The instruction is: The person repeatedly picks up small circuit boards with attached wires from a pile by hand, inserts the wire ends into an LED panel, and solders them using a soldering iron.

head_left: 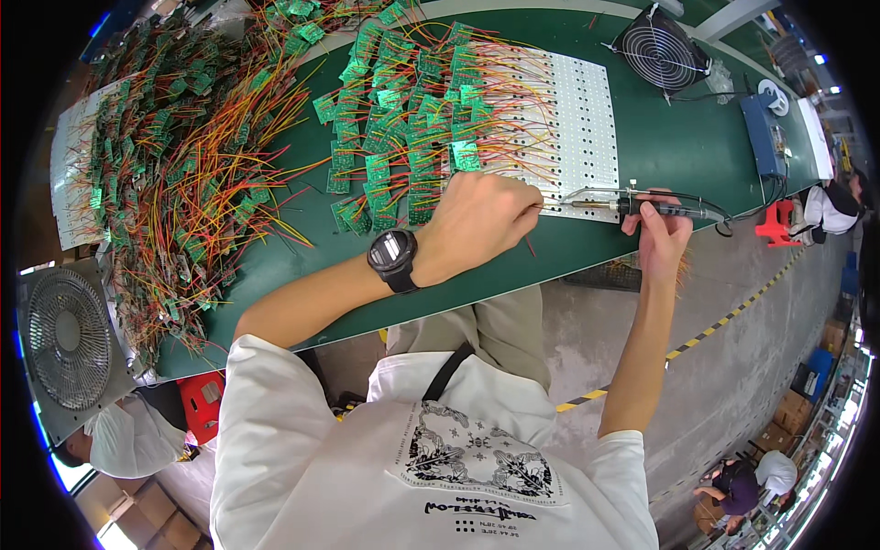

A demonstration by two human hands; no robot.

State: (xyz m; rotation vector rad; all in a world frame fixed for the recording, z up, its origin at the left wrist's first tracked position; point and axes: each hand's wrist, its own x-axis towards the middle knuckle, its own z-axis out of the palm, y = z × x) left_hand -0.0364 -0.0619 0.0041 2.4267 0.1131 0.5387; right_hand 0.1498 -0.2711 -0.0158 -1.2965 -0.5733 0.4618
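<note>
1. Right hand (662,231), right of centre frame: closed around the dark handle of a soldering iron (632,207). Long axis of iron near horizontal, metal tip pointing toward frame left.
2. Tip over the lower edge of the white perforated panel (573,119), close to the fingertips of the left hand (477,220). Gap between tip and fingers small; contact cannot be told.
3. Left hand at centre frame: curled, pinching something thin, probably a wire (530,240), against the panel edge. Black wristwatch (394,259) on that wrist.
4. Left hand nearer the work point; iron coming in from its right along the panel's lower edge.
5. Upper centre: green circuit boards (394,119) with red and yellow leads fanned over the panel. Upper left: larger tangled heap of boards and wires (174,156).
6. Surface: green table (678,147), curving across upper frame. Small black fan (662,48) and blue box (763,133) at upper right.
7. Room: grey concrete floor with yellow-black striped tape (724,321); grey fan (69,339) at left; other seated people at lower left, lower right and right edge.
</note>
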